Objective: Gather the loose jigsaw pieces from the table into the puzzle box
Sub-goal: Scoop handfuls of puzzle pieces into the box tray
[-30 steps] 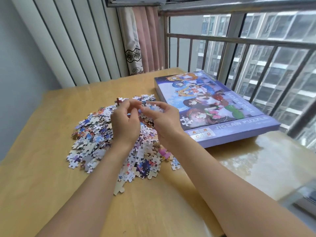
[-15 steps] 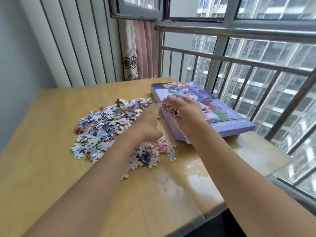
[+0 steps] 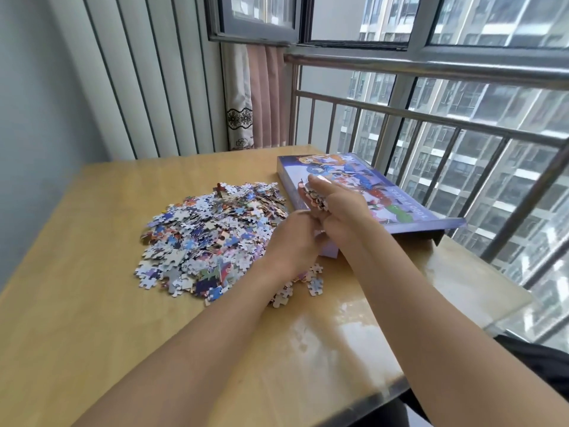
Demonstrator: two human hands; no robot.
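1. Here, a clutch of jigsaw pieces [image 3: 314, 195] was held in the curled right hand [image 3: 335, 204] above the puzzle box [image 3: 400, 208]
2. The box's near corner was gripped by the left hand [image 3: 295, 238]
3. The loose pile [image 3: 209, 235] was left beside the box

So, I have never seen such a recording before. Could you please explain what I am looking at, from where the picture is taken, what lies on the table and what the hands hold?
There is no machine here, only a person. The one picture comes from a wide-angle camera worn on the person's head, looking forward and down, so you see both bare forearms reaching out.

On the wooden table lies a large pile of loose jigsaw pieces. To its right, near the window railing, sits the purple puzzle box, its near end lifted a little off the table.

The right hand holds a small bunch of pieces in its fingers, above the box. The left hand is at the box's near edge; whether it grips that edge is hidden.
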